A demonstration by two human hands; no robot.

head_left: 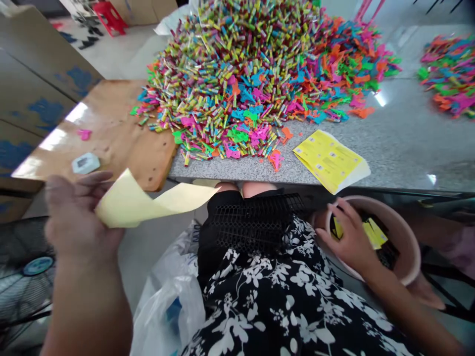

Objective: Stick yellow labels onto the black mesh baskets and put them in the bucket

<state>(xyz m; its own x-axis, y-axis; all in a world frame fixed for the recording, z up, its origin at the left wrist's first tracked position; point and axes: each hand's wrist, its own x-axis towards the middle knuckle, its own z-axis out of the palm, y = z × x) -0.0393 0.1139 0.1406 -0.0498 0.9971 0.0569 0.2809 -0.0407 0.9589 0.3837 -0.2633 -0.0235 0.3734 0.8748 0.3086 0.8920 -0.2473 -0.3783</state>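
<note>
My left hand [83,217] is closed on a pale yellow paper strip [128,202], which curls out to the right over my lap. My right hand [349,237] hovers at the near left rim of a pink bucket [410,247], its fingers apart and nothing visible in them. Yellow paper pieces [374,233] lie inside that bucket among dark things. Just beyond my right hand, a stack of yellow label sheets [330,160] lies at the front edge of the grey stone table [401,143]. A black openwork piece [248,222] covers my lap.
A big heap of small colourful tubes [230,59] mixed with bright plastic pieces [349,54] spreads over the table. On the wooden board [122,123] sits a small white box [86,163]. A fan [37,267] and a plastic bag [166,296] stand low at left.
</note>
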